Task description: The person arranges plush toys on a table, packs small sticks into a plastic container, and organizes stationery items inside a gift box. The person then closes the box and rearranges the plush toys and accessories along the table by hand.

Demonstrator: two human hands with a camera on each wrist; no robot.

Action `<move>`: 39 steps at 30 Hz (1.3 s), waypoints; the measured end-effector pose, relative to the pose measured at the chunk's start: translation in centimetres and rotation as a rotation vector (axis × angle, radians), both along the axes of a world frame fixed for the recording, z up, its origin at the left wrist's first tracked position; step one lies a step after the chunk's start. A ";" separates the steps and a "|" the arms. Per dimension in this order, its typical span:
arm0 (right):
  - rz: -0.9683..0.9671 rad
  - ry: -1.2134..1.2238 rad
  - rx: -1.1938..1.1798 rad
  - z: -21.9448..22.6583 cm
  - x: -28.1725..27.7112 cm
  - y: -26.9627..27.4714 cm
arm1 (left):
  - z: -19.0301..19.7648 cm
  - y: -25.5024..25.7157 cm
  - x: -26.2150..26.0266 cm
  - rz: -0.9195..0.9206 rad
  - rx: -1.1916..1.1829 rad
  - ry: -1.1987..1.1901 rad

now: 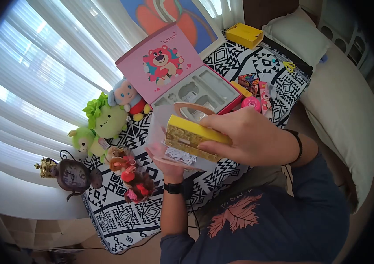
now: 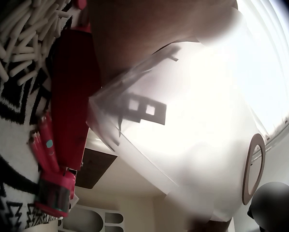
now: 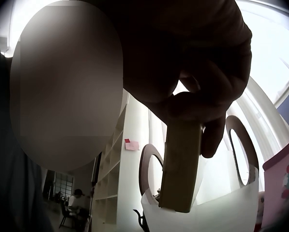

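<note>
My right hand (image 1: 228, 136) grips a yellow-gold box (image 1: 191, 137) by its end and holds it tilted over the mouth of a translucent white bag (image 1: 158, 127) with brown ring handles (image 1: 191, 107). White paper shreds (image 1: 180, 155) show under the box. My left hand (image 1: 164, 160) holds the bag from below, its fingers curled at the bottom edge. The right wrist view shows the thumb and fingers (image 3: 197, 101) pinching the box (image 3: 180, 164), whose lower end sits inside the bag (image 3: 212, 212). In the left wrist view the bag (image 2: 192, 145) fills the frame.
An open pink bear gift box (image 1: 165, 61) with a grey moulded tray (image 1: 202, 90) lies behind on a black-and-white patterned cloth (image 1: 121, 215). Plush toys (image 1: 107, 119), a small clock (image 1: 73, 175), a pink roll (image 1: 252, 104), yellow scissors (image 1: 289, 66), another yellow box (image 1: 244, 34) and a pillow (image 1: 297, 35) surround it.
</note>
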State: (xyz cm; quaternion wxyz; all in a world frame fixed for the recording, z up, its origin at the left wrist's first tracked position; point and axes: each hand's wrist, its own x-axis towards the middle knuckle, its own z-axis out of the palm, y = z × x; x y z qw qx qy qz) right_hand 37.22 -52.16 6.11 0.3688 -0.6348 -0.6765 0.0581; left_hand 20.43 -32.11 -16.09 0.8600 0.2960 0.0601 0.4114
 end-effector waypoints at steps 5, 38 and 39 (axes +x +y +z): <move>0.007 -0.085 -0.108 -2.6 -2.1 2.9 | -0.6 0.8 0.3 -0.259 0.210 -0.392; -0.573 -0.010 -0.430 -18.3 25.8 2.1 | 0.7 -1.3 -0.3 -0.234 -0.125 -0.141; -0.582 -0.047 -0.444 -18.8 26.3 2.5 | 0.4 -1.2 -0.2 -0.233 -0.123 -0.140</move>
